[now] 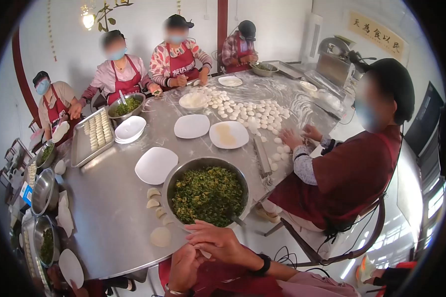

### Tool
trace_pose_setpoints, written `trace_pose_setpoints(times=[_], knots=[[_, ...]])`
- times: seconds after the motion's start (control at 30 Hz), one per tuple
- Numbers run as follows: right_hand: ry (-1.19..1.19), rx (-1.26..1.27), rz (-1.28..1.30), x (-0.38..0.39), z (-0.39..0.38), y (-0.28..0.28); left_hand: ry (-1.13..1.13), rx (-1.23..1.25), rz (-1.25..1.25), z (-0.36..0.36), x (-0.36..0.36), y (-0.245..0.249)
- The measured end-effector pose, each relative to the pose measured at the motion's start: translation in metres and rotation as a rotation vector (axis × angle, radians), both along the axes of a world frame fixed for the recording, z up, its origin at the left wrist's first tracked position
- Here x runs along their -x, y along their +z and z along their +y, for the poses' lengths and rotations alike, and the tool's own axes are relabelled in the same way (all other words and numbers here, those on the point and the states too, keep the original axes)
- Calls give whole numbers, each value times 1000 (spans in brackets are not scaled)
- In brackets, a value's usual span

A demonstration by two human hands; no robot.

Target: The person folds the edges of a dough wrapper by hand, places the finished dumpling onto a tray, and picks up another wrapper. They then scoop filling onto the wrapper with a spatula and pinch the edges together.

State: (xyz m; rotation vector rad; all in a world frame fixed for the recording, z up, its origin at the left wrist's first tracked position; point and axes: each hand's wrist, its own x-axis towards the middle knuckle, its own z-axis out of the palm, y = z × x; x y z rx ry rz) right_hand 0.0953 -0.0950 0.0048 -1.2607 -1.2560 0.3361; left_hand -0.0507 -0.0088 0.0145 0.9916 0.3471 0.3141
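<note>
One piece of dough shows between the fingers. Just beyond them are one large filling bowl and, to its left, four folded dumplings plus one flat wrapper. Farther beyond the fingers, the bench carries three single square plates, one plate stack and one metal tray of dumplings too small to count surely. Round wrappers, beyond and right, overlap too much for a count. Five other people show: four far beyond the fingers, one to the right.
</note>
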Motion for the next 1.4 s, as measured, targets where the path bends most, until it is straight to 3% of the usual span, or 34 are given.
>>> trace_pose_setpoints(times=[0.33, 0.53, 0.73, 0.93, 1.1, 1.4], knots=[[-18, 29, -22, 3, -1, -3, -11, 3, 32, -1, -2, 1], [30, 38, 126, 4, -3, -3, -14, 11, -3, 1, -1, -1], [-8, 46, -4, 4, -2, -6, 7, 15, 17, -1, -3, -1], [-4, 116, 187, 10, -4, 3, -5, 33, 5, -1, -2, 0], [7, -7, 29, 4, -1, -8, -10, 38, 5, 0, -1, -11], [-123, 155, 23, 2, -3, -5, 49, 115, -48, 3, -8, -1]])
